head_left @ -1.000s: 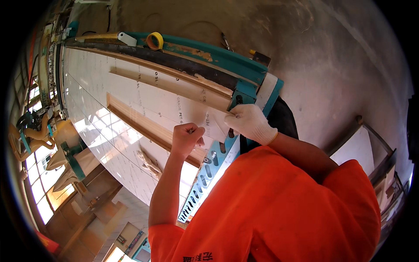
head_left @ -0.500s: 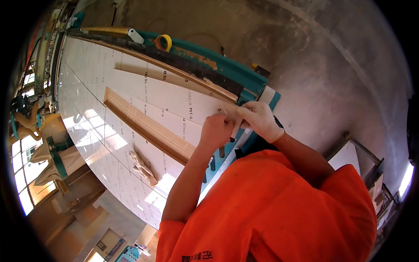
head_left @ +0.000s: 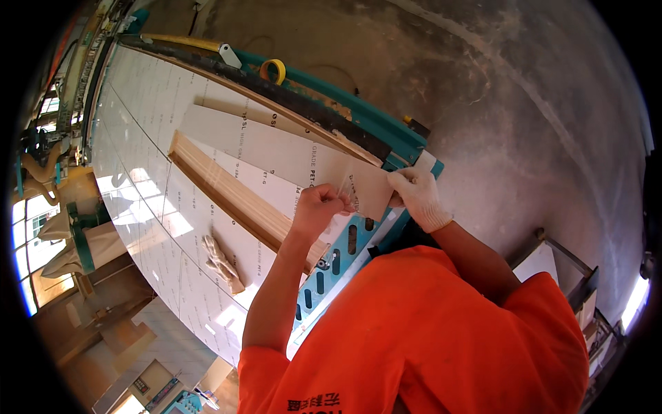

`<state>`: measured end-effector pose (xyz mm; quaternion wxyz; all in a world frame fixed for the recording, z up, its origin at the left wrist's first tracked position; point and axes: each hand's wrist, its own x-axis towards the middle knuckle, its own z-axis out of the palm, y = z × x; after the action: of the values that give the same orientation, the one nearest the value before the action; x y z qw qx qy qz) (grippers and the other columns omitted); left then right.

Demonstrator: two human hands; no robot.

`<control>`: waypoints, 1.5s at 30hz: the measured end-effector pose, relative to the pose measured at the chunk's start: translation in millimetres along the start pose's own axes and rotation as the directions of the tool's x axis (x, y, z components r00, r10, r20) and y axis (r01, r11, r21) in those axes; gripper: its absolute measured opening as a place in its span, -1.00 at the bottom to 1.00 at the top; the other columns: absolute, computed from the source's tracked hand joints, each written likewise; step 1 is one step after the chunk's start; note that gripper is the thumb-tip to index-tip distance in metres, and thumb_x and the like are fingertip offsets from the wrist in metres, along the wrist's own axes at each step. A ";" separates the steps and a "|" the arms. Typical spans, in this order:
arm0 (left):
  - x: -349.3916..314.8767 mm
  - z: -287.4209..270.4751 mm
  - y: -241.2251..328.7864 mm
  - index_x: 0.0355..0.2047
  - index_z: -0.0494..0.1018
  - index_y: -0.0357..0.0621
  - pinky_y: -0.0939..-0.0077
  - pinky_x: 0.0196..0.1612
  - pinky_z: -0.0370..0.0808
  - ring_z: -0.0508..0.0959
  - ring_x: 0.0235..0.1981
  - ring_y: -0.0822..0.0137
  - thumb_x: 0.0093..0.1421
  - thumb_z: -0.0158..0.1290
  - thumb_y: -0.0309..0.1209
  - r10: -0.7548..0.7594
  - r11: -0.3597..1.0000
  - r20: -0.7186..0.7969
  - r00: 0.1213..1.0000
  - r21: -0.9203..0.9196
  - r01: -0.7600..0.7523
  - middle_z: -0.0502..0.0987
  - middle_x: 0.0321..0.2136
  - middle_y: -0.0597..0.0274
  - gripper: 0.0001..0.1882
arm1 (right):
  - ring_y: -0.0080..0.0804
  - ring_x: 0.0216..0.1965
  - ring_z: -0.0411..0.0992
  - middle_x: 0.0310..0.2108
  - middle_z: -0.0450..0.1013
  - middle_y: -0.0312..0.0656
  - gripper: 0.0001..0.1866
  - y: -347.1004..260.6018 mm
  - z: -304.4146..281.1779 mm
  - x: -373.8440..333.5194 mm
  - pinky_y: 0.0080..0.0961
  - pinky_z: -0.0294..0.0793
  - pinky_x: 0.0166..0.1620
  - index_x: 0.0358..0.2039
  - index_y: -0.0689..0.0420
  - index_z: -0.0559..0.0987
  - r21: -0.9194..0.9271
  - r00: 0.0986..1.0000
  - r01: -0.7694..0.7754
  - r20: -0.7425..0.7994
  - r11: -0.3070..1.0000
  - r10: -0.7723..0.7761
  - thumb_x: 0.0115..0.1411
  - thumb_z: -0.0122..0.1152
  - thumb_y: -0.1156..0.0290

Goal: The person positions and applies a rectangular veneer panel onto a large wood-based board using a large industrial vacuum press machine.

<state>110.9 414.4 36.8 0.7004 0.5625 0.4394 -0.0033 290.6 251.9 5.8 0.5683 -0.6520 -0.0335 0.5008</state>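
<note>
My left hand (head_left: 319,210) is bare, its fingers pinched on a thin clear film (head_left: 347,191) at the near end of a narrow white panel (head_left: 331,159). The film is lifted there and partly catches the light. On my right hand (head_left: 420,199) is a white knit glove. Its thumb and fingers grip the panel's near right corner. Beneath lies a large glossy white sheet (head_left: 138,117) with printed rows. Left of the panel rests a long, pale wood-grain strip (head_left: 231,186) with a brown edge.
An empty glove (head_left: 222,263) lies on the sheet at the left. A yellow tape roll (head_left: 273,71) stands on the teal machine frame (head_left: 372,114) beyond, near a yellow bar (head_left: 183,43). The slotted blue edge (head_left: 336,262) runs close before my body. Concrete floor stretches right.
My left hand has moved left and a little down, apart from my right hand, pulling the film with it. The panel's near end now shows more. My right hand stays at the corner.
</note>
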 end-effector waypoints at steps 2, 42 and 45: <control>-1.9 -3.2 -1.5 -0.57 0.38 -0.28 0.31 -0.21 0.69 0.72 -0.29 0.13 0.11 0.10 -0.69 0.007 0.994 0.063 0.998 -0.114 0.000 0.61 -0.33 -0.05 -0.84 | -0.37 -0.42 0.64 -0.38 0.60 -0.10 -0.62 -4.2 -2.0 -1.3 -0.50 0.65 -0.35 -0.24 0.46 0.65 0.054 1.000 -0.017 0.004 0.998 0.017 0.24 0.27 0.28; 8.9 -72.9 14.8 -0.56 0.57 -0.35 0.43 -0.61 0.44 0.52 -0.72 0.40 0.05 0.19 -0.46 0.231 0.940 -0.365 0.902 0.322 -0.111 0.52 -0.72 0.17 -0.84 | -0.14 0.10 0.42 0.02 0.44 -0.08 -0.01 -50.3 25.0 0.7 -0.20 0.38 0.12 0.23 0.20 0.35 -0.773 0.630 0.613 0.602 -0.163 -0.490 -0.21 0.56 0.09; -23.4 -142.9 53.0 -0.54 0.56 -0.36 0.50 -0.58 0.40 0.52 -0.67 0.36 0.02 0.23 -0.50 0.054 0.997 -0.523 0.851 0.072 -0.018 0.53 -0.63 0.14 -0.87 | -0.14 0.09 0.42 0.02 0.44 -0.09 -0.01 -50.9 23.4 1.6 -0.20 0.38 0.12 0.24 0.20 0.35 -0.783 0.639 0.594 0.598 -0.183 -0.484 -0.20 0.56 0.07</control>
<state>35.6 535.4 95.6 0.5356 0.5725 0.6026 0.1490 302.0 287.3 47.7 0.1537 -0.7454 -0.6429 0.0857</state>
